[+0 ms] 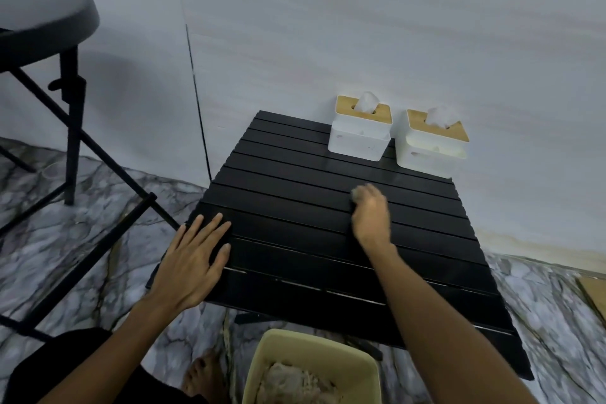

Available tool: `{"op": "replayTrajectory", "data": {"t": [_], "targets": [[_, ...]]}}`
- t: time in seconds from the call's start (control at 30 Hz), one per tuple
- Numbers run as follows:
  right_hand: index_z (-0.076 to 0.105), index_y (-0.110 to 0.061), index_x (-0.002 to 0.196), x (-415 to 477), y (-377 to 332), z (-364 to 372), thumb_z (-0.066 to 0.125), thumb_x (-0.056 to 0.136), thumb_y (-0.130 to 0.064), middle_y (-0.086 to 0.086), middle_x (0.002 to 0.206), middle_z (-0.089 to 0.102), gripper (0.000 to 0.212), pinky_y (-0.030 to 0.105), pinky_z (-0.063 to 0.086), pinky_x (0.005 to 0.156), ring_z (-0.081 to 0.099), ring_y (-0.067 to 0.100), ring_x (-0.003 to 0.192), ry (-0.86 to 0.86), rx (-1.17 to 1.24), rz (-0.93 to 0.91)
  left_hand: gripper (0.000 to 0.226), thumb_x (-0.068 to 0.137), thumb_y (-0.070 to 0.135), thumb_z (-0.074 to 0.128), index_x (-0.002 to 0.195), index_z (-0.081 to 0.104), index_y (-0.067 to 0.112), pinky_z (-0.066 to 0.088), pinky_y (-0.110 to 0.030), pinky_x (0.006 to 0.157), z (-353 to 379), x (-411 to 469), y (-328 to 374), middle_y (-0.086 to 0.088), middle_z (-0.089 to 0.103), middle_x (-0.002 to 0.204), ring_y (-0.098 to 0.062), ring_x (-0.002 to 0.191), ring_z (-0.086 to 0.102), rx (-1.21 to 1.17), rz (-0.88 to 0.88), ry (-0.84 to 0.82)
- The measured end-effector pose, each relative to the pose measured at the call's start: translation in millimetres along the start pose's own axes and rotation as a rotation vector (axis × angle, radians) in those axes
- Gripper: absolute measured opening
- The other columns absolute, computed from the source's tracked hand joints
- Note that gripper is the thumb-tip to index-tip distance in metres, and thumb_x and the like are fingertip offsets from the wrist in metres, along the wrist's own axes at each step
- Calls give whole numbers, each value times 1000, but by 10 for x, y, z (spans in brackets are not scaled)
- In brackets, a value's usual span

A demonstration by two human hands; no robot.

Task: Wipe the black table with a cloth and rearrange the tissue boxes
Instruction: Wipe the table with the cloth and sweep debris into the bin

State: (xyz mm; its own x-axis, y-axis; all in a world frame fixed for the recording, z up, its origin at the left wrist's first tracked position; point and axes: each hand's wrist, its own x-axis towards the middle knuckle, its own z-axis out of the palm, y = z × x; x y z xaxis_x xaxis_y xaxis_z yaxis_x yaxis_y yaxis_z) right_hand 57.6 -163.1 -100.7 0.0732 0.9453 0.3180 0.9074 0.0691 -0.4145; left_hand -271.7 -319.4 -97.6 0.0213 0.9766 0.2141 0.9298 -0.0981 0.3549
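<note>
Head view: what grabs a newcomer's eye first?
The black slatted table fills the middle, with two white tissue boxes side by side at its far edge against the wall. The right hand presses something small and pale, blurred, mid-table, while the left hand lies flat on the near-left corner. A beige bin holding crumpled material sits on the floor below.

two tissue boxes side by side at table's far edge

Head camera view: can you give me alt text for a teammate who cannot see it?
The right hand presses a small cloth on the black slatted table while the left hand lies flat, fingers spread, on its near-left corner. Two white tissue boxes with wooden lids stand by the wall; a beige bin stands on the floor nearby.
</note>
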Motion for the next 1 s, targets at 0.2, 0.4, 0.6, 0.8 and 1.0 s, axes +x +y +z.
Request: {"op": "replayTrajectory", "data": {"t": [0.2,0.4,0.6,0.8,1.0], "targets": [[62,1,116,59,-418,162,56,91,6,23,124,61,26,53,41,107,51,40,124,79,12,99,69,94,59,14,149,38,26,3,-33,120,-53,-12,-109,8,26,159,-13,150,12,-6,-28,-2],[47,-1,143,-86,-1481,511,46,103,-5,23,152,43,41,48,24,122,32,36,146,-157,147,-104,57,100,48,28,152,31,25,11,-26,121,-132,-16,-125,17,23,155,-6,148,15,-211,-63,9],[49,2,138,-430,-2135,485,44,107,-15,20,159,33,36,45,36,112,36,36,144,-355,301,-297,49,107,30,32,155,21,29,18,-27,118,-357,113,-50,11,27,159,-3,143,26,-1016,-367,-10],[63,2,126,-765,-2281,467,53,103,-10,22,135,59,28,39,29,120,48,35,133,-403,396,-530,65,99,54,35,156,18,28,24,-34,119,-474,127,-149,6,29,158,-12,136,41,-1253,-479,81],[61,-9,134,-1181,-2364,402,48,107,-19,12,146,54,32,44,21,123,38,32,142,-401,392,-622,43,105,42,27,142,43,27,34,-36,113,-592,104,-213,3,40,148,-17,135,41,-1175,-503,101]]}}
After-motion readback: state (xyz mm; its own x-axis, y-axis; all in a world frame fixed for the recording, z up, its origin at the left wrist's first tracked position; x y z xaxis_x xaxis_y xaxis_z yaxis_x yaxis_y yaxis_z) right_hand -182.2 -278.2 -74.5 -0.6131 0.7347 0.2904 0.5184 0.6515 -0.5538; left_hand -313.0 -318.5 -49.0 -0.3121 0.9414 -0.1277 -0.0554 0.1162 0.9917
